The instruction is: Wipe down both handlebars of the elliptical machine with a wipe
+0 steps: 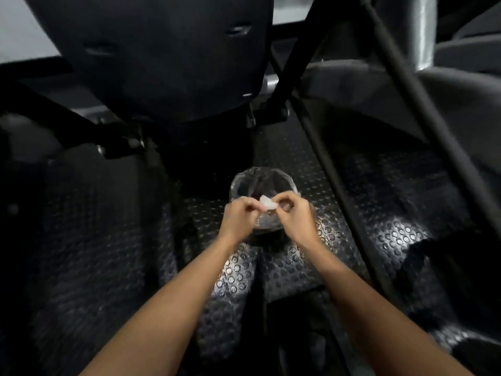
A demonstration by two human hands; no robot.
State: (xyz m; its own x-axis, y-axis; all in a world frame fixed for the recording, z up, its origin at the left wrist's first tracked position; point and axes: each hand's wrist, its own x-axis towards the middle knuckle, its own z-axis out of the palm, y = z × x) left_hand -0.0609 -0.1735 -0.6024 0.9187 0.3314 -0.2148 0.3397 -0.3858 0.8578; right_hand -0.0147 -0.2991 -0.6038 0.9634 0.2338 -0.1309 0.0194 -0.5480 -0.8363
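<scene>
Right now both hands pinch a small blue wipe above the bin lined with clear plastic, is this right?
Not quite: the wipe is white, not blue, as the head view shows. Both the left hand and right hand pinch it above the clear-lined bin.

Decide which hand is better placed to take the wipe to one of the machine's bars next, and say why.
Right, probably. Both hands pinch the wipe over the lined bin, but a dark bar passes close beside the right hand; the bar on the left lies farther from the left hand.
</scene>
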